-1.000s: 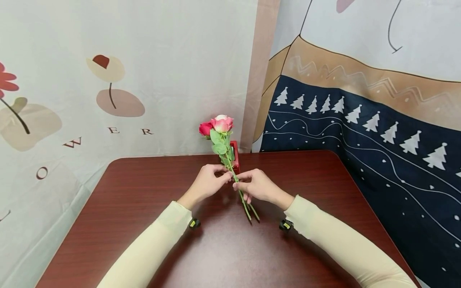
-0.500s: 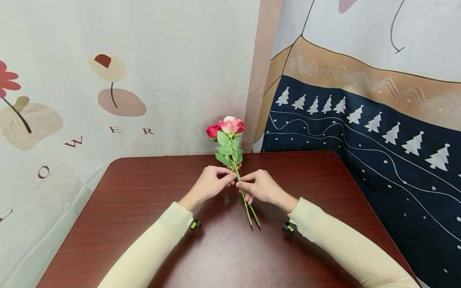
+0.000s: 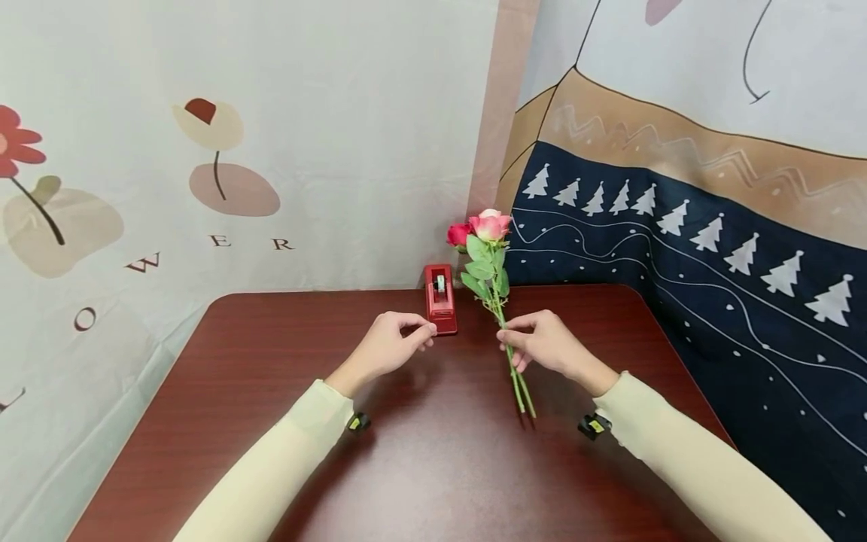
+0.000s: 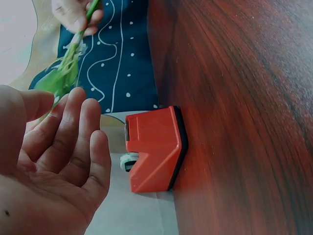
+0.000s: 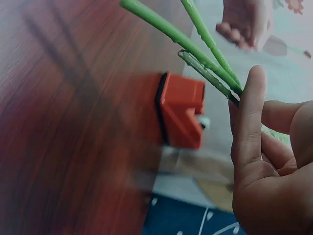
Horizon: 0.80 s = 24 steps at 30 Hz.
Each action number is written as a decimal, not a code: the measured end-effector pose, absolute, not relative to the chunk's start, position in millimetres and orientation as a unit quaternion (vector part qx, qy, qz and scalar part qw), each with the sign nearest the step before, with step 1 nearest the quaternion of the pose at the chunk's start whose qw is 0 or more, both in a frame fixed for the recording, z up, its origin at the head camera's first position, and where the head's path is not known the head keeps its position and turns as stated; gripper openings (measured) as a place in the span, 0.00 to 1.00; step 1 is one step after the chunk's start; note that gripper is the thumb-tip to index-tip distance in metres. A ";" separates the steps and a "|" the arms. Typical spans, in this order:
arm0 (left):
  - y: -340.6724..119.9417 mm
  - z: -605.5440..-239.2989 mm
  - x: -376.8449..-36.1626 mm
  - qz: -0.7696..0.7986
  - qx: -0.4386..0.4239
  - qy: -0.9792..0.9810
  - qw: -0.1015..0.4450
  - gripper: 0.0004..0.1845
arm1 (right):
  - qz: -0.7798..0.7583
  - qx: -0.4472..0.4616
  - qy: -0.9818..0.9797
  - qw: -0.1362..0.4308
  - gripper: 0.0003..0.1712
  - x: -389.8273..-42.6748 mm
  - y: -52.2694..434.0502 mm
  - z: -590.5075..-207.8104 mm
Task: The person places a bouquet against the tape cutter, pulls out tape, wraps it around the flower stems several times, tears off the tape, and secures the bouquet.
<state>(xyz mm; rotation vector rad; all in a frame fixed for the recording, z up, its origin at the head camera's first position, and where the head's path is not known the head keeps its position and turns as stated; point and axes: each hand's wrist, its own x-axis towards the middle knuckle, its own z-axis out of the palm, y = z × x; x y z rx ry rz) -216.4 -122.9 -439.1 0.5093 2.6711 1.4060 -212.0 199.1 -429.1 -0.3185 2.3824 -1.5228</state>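
Observation:
My right hand (image 3: 531, 342) pinches the green stems (image 5: 195, 51) of a small bunch of roses (image 3: 482, 226) and holds it upright over the back right of the dark wood table (image 3: 271, 354). The pink and red blooms point up and away, and the stem ends (image 3: 524, 403) hang just above the wood. My left hand (image 3: 400, 342) hovers to the left with its fingers (image 4: 73, 132) loosely bent and holds nothing. Its fingertips are close to a red tape dispenser (image 3: 440, 299), seen also as a red tape dispenser (image 4: 154, 149) in the left wrist view.
The tape dispenser (image 5: 182, 110) stands at the table's back edge against a printed cloth backdrop (image 3: 271, 135). A dark blue cloth with white trees (image 3: 677, 248) hangs along the right side.
My right hand has carried the roses to the right, away from my left hand, which has let go of the stems. The tape dispenser, hidden before, now shows.

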 end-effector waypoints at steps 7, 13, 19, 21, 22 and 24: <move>-127.0 -439.0 -214.8 0.446 0.166 0.878 0.051 0.10 | -0.511 -0.082 0.840 0.159 0.19 -206.3 233.9 -440.0; -127.9 -439.6 -214.0 0.449 0.165 0.877 0.051 0.10 | -0.501 -0.048 0.847 0.171 0.18 -207.7 248.3 -451.2; -126.2 -439.8 -213.9 0.445 0.168 0.878 0.055 0.10 | -0.496 -0.015 0.845 0.197 0.16 -213.4 257.1 -462.2; -126.4 -439.5 -214.2 0.445 0.167 0.878 0.055 0.10 | -0.494 -0.006 0.846 0.203 0.15 -216.6 258.6 -466.3; -126.2 -439.0 -214.4 0.444 0.166 0.879 0.055 0.10 | -0.491 -0.005 0.847 0.204 0.15 -218.0 259.2 -468.1; -125.8 -438.0 -214.4 0.442 0.166 0.880 0.055 0.11 | -0.487 0.000 0.849 0.205 0.14 -220.8 259.7 -471.0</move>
